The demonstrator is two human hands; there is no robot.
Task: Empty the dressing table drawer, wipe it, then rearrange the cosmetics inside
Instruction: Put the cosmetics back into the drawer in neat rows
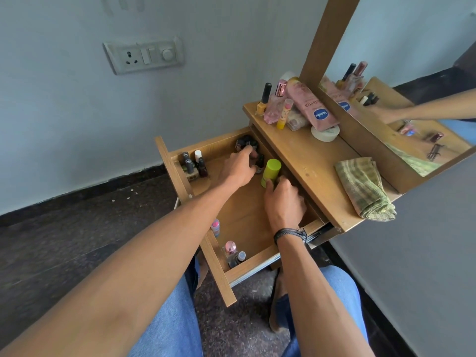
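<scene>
- Tabletop [309,163] edge just beyond the fingertips of the right hand [283,202], overhanging the far side of the drawer; folded green-striped cloth [365,186] on it, well to the right of those fingers.
- Farther beyond both sets of fingers, on the tabletop's left end: pink Vaseline tube [311,106], white round tub [325,132] at its foot, yellow nail polish [264,99], pink perfume bottle [274,104], yellow lip balm [283,114]; mirror [412,112] behind.
- Cluster of dark bottles [246,143] directly ahead of the left hand [238,168], crowding the drawer's far corner.
- Left fingers curled round one dark bottle [259,161] beside that cluster; grip partly blurred.
- Right thumb and fingers pinching the lower end of a green bottle [271,171]; black wristband [289,234] on that wrist.
- Green bottle tilted, long axis running from the right fingertips up and away, flat cap toward the tabletop edge, between the two hands.
- Open drawer [252,265] under both hands, bare wooden floor below the palms.
- Inside, left of the left fingers: upright nail polish group [193,163] in the far-left corner.
- Behind the right wrist, along the near-left wall: pink-and-blue tube [215,226], pink-capped bottle [230,248], small grey-capped bottle [241,256].
</scene>
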